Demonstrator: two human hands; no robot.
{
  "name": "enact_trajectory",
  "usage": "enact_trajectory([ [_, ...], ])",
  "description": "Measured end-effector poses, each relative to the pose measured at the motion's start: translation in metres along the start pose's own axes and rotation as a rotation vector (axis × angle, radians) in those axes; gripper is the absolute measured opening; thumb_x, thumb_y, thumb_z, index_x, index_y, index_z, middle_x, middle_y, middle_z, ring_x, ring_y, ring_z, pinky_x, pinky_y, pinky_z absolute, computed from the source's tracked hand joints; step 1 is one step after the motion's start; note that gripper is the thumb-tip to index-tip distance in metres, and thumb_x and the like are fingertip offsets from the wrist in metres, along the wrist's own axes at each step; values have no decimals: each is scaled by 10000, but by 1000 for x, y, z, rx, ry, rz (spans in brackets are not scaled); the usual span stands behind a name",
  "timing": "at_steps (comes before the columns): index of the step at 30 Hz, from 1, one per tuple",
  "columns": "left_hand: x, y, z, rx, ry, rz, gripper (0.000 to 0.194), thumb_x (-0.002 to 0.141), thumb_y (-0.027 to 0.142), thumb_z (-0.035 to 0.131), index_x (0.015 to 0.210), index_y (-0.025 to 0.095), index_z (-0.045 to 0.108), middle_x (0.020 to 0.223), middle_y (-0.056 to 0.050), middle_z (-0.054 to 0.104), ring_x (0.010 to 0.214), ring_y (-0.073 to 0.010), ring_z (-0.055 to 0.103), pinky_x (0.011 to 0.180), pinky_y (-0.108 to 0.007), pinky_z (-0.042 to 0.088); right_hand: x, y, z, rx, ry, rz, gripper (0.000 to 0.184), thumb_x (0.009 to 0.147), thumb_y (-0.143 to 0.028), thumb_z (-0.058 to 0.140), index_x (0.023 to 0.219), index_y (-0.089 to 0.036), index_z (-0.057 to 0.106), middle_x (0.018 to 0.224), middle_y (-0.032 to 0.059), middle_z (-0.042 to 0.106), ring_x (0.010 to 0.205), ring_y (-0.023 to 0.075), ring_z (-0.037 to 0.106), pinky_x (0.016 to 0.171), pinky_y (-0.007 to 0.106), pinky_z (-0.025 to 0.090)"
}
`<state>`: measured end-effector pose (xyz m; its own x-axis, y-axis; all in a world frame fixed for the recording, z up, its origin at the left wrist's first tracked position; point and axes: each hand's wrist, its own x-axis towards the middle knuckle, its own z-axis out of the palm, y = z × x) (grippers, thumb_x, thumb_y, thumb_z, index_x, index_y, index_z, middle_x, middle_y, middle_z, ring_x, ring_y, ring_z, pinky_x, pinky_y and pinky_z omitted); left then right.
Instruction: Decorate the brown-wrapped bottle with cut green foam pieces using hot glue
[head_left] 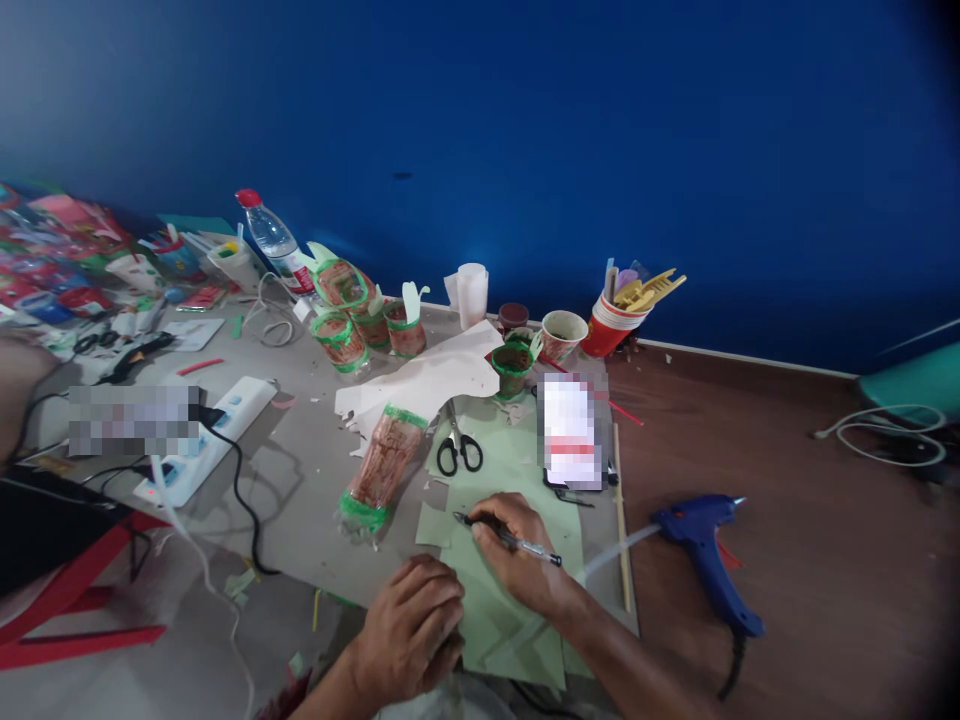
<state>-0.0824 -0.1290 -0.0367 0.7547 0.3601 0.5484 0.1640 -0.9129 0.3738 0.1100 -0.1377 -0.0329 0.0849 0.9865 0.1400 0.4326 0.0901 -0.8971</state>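
Note:
My right hand (517, 555) is closed round a black pen (507, 538), its tip resting on a pale green sheet of paper (510, 480) that lies on a grey board. My left hand (411, 630) presses down on the near left part of the same green sheet, fingers curled. Black scissors (457, 446) lie just beyond the pen tip. A cut plastic bottle with green tape rims (381, 466) lies on its side left of the scissors.
A blue glue gun (709, 555) lies on the brown floor to the right. A phone (572, 432), paper cups (562, 333), a red cup of tools (619, 310), more taped bottle pieces (352, 320), a water bottle (271, 238) and a white power strip (210, 435) ring the board.

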Motion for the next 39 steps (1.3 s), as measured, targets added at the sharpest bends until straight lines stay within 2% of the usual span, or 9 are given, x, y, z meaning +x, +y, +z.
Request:
enact_trajectory([
  [22, -1, 0, -1, 55, -23, -12, 256, 921, 227, 334, 988, 146, 568, 852, -110, 668, 849, -210, 607, 766, -389, 532, 3, -3, -2, 1, 5, 6, 141, 772, -173, 541, 787, -194, 680, 753, 45, 695, 762, 207, 621, 727, 314, 473],
  [26, -1, 1, 2, 129, -102, -52, 300, 935, 286, 341, 1011, 127, 584, 924, -134, 681, 936, -234, 609, 835, -415, 524, 1, -2, -2, 34, 52, 19, 143, 795, -199, 531, 821, -199, 672, 766, 46, 691, 764, 203, 626, 705, 300, 491],
  [29, 0, 1, 5, 191, -150, -76, 321, 933, 342, 377, 1050, 134, 591, 1027, -147, 679, 1062, -251, 583, 924, -437, 493, -1, 2, -2, 76, 146, 65, 157, 835, -240, 509, 880, -198, 655, 810, 50, 689, 761, 193, 629, 704, 290, 502],
  [32, 2, 1, 7, 240, -188, -91, 324, 926, 364, 412, 1062, 133, 595, 1124, -147, 663, 1157, -265, 544, 988, -453, 456, -1, 6, -2, 84, 206, 98, 165, 856, -249, 494, 915, -191, 637, 857, 60, 685, 779, 195, 633, 743, 305, 507],
  [39, 4, 0, 9, 255, -204, -105, 350, 939, 392, 400, 1028, 124, 608, 1124, -149, 662, 1147, -270, 553, 969, -457, 473, -4, 8, -6, 60, 109, 3, 254, 832, -232, 566, 1070, -205, 652, 1031, 84, 679, 999, 245, 601, 899, 374, 468],
])
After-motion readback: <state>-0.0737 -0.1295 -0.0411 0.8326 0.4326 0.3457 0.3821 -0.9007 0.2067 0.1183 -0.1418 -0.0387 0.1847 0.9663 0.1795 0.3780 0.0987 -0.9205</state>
